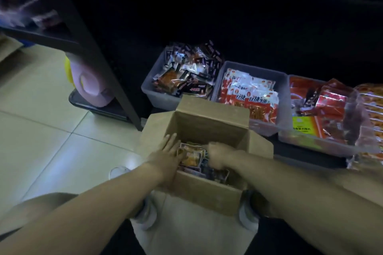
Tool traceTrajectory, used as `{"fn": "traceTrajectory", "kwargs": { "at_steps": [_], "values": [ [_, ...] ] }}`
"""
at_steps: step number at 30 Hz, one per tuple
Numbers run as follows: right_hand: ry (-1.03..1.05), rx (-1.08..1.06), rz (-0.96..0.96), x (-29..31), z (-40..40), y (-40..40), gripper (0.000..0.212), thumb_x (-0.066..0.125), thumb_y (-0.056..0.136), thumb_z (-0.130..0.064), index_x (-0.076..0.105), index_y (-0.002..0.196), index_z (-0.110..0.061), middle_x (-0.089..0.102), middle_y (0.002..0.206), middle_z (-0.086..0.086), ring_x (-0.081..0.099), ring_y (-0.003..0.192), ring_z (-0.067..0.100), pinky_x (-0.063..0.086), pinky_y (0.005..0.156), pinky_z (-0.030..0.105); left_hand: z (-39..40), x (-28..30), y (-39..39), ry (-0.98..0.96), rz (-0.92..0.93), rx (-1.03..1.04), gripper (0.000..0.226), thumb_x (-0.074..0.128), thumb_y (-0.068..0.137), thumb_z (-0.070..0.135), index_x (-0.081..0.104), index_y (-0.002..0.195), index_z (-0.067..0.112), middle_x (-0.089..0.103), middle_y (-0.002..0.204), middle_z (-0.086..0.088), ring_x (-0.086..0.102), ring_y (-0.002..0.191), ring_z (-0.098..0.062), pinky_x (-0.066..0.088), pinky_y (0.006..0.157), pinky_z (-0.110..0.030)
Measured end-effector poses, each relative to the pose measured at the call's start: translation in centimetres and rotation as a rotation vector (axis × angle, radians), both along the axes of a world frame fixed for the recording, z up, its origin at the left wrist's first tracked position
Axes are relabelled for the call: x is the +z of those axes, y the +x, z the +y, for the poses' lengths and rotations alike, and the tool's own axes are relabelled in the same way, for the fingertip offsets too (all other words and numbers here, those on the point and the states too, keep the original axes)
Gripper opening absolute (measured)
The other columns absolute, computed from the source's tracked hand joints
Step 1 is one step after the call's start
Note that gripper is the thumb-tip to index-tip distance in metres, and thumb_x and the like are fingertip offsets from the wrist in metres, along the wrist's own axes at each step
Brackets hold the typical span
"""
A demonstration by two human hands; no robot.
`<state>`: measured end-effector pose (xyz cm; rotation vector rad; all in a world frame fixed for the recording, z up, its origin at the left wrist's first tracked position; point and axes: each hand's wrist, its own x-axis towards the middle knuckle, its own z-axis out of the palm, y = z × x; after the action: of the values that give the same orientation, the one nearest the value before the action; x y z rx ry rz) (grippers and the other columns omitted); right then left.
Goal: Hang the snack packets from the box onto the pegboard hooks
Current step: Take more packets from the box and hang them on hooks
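Head | left hand [165, 154] flat on box [207, 192] edge; right hand [216, 155] curled — pinching snack packets [191, 156]

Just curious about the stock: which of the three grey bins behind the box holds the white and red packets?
The middle bin. The left bin holds dark brown and silver packets; the right bin holds mostly red ones.

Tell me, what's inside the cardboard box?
Snack packets lie piled inside the cardboard box. The left hand rests flat on them, and the right hand reaches in beside it. The hands and the near wall hide what lies deeper.
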<state>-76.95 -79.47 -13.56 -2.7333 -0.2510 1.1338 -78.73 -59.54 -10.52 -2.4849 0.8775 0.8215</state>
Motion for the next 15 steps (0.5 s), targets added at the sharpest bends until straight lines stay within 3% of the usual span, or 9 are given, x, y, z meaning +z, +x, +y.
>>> {"fn": "traceTrajectory", "kwargs": {
  "at_steps": [3, 7, 11, 13, 15],
  "values": [
    [-0.010, -0.028, 0.011, -4.2, 1.9, 2.2, 0.047, 0.069, 0.092, -0.018, 0.056, 0.136, -0.009, 0.063, 0.134, 0.012, 0.066, 0.115, 0.032, 0.056, 0.090, 0.034, -0.9, -1.0, -0.2, 0.098, -0.019, 0.002, 0.100, 0.064, 0.096, 0.061, 0.009, 0.171, 0.025, -0.018, 0.176, -0.014, -0.031, 0.156, -0.046, -0.022, 0.119, -0.071],
    [-0.017, -0.071, 0.157, -9.0, 3.3, 3.4, 0.091, 0.086, 0.078, -0.042, 0.044, 0.152, -0.013, 0.056, 0.147, 0.011, 0.064, 0.120, 0.030, 0.056, 0.098, 0.036, -1.0, -1.1, -0.5, 0.160, 0.094, 0.044, 0.071, 0.049, 0.108, 0.046, 0.022, 0.169, 0.022, -0.005, 0.178, -0.013, -0.022, 0.160, -0.044, -0.024, 0.113, -0.079],
    [-0.002, -0.050, 0.215, -12.3, 3.4, 2.5, 0.123, 0.086, 0.079, -0.040, 0.003, 0.167, -0.020, 0.026, 0.170, 0.013, 0.046, 0.144, 0.034, 0.045, 0.109, 0.036, -0.9, -0.8, -0.6, 0.163, 0.091, 0.032, 0.055, 0.037, 0.113, 0.037, 0.034, 0.165, 0.020, 0.007, 0.178, -0.012, -0.017, 0.162, -0.042, -0.026, 0.111, -0.079],
    [0.008, -0.048, 0.166, -13.6, 3.6, 2.0, 0.116, 0.083, 0.083, -0.033, 0.005, 0.167, -0.020, 0.027, 0.168, 0.014, 0.046, 0.144, 0.036, 0.046, 0.110, 0.039, -0.9, -1.0, -0.8, 0.164, 0.078, 0.023, 0.050, 0.033, 0.113, 0.036, 0.043, 0.161, 0.023, 0.011, 0.178, -0.013, -0.015, 0.162, -0.043, -0.028, 0.109, -0.079],
    [-0.007, 0.002, 0.172, -14.0, 4.2, 1.7, 0.091, 0.077, 0.090, -0.032, 0.025, 0.163, -0.018, 0.040, 0.160, 0.015, 0.050, 0.140, 0.036, 0.046, 0.110, 0.040, -0.7, -1.1, -1.0, 0.149, 0.073, 0.034, 0.048, 0.030, 0.113, 0.034, 0.050, 0.156, 0.024, 0.017, 0.177, -0.012, -0.014, 0.163, -0.042, -0.030, 0.107, -0.078]
  ]
}}
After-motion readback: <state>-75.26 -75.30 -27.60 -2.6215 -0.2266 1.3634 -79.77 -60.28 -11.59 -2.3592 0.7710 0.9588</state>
